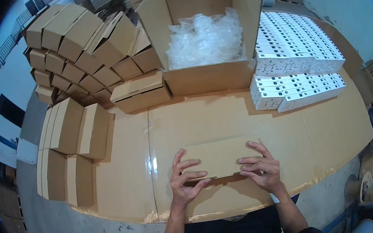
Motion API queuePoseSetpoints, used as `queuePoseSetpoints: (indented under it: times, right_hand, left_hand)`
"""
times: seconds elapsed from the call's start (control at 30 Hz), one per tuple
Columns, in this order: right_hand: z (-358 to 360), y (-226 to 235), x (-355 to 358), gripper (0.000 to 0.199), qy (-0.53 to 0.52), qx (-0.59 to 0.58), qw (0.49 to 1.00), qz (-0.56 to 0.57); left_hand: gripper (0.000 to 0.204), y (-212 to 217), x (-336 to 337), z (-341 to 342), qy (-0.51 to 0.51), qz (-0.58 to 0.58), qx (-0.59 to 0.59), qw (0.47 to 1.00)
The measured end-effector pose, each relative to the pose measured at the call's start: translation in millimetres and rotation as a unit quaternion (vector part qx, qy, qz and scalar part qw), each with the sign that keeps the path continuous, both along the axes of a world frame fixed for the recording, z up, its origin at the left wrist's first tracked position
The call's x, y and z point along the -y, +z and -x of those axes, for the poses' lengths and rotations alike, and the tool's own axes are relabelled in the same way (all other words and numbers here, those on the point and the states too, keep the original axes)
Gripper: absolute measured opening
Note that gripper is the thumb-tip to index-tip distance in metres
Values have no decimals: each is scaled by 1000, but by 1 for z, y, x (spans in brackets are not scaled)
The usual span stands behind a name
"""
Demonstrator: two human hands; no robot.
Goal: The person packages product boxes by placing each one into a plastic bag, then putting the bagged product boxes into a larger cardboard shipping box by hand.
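A small brown cardboard box [219,158] lies in front of me near the table's front edge, its flat lid facing up. My left hand [186,181] grips its left end, thumb at the near edge and fingers over the top. At the right end, my right hand [263,168] holds it the same way. A dark gap shows along the near edge of the lid, between my thumbs. What is inside the box is hidden.
A large open carton [212,77] of clear plastic bags [205,39] stands at the back. Stacked white boxes [300,56] fill the back right. Brown boxes are piled [72,56] at the back left, with several more [79,176] along the left edge of the cardboard-covered table [129,184].
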State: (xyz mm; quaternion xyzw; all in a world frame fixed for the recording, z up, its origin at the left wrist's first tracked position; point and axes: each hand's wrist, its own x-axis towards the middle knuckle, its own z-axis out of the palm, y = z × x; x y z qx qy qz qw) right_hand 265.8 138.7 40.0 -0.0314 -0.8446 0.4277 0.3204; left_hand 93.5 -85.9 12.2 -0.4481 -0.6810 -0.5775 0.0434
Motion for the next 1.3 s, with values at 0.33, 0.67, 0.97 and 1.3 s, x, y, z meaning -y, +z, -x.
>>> queuePoseSetpoints:
  times: [0.33,0.67,0.97,1.3]
  right_hand:
    - [-17,-2,-12,41,-14,-104,968,226]
    - [-35,-31,-1,46,-66,-6,941,331]
    - [-35,-41,9,33,-132,64,926,347]
    - [-40,-55,0,54,-163,92,934,305]
  left_hand:
    - [119,11,0,19,-106,24,280,954]
    - [118,13,20,33,-27,27,229,973]
    - [117,108,122,110,193,-50,138,970]
    - [104,208,255,253,437,-84,-19,895]
